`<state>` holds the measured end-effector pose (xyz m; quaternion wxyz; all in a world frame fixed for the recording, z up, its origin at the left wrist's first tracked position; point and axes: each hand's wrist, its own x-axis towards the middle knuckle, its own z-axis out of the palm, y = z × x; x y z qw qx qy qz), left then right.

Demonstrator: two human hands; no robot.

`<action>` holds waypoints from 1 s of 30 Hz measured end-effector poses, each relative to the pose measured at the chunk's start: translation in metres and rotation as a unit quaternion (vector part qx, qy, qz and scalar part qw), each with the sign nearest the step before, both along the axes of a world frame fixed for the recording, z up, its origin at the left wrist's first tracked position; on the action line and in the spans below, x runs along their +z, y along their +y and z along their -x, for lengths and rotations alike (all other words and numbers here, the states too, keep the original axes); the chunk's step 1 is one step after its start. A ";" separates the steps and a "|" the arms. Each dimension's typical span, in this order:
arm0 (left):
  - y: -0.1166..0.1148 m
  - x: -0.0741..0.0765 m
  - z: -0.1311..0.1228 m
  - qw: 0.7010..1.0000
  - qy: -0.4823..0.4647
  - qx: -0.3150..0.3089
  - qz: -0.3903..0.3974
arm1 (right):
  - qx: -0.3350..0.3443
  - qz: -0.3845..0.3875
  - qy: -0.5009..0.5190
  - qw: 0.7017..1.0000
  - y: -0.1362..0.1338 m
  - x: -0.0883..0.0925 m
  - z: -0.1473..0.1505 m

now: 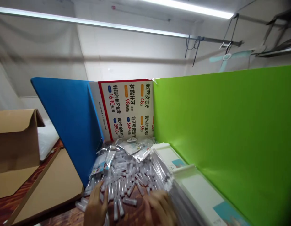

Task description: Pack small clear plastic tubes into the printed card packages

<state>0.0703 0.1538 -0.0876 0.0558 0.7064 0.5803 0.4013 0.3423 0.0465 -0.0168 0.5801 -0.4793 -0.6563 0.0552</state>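
Note:
Many small clear plastic tubes (118, 188) with whitish ends lie heaped on the dark red wood-grain table (136, 212). At the near left edge of the heap is my left hand (95, 207), its thumb and index finger apart and stretched toward the tubes. One tube shows in the gap between them, and I see no grip on it. My right hand (160, 208) is smeared by motion at the near right of the heap, beside the stacked clear packs. Its fingers look bent, and whether anything is in them is hidden.
Clear bags with printed cards (132, 147) lie atop the heap's far end. Stacked packs with white cards (197, 185) line the right side. A blue panel (65, 119), a printed board (126, 110) and a green panel (225, 125) wall the area. Cardboard boxes (15, 138) stand left.

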 end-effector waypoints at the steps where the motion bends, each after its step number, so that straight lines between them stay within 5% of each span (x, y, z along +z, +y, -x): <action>1: 0.017 0.015 -0.006 0.999 0.021 0.017 0.021 | -0.043 0.027 -0.028 0.998 0.031 0.002 0.014; 5: 0.084 0.049 -0.029 0.992 0.084 0.054 0.076 | -0.211 0.190 -0.172 0.943 0.147 -0.001 0.035; 8: 0.125 0.049 -0.039 0.986 0.109 0.061 0.107 | -0.219 0.211 -0.190 0.934 0.203 -0.015 0.032; 11: 0.154 0.043 -0.042 0.978 0.132 0.057 0.152 | -0.215 0.195 -0.200 0.936 0.228 -0.036 0.026; 19: 0.165 0.031 -0.038 0.975 0.168 0.037 0.139 | -0.179 0.083 -0.155 0.968 0.227 -0.070 0.009; 25: 0.148 0.035 -0.031 0.981 0.172 0.002 0.089 | -0.120 -0.014 -0.106 0.987 0.204 -0.060 0.008; 30: 0.111 0.054 -0.028 0.985 0.164 -0.056 0.024 | -0.109 -0.074 -0.086 0.988 0.181 -0.039 0.019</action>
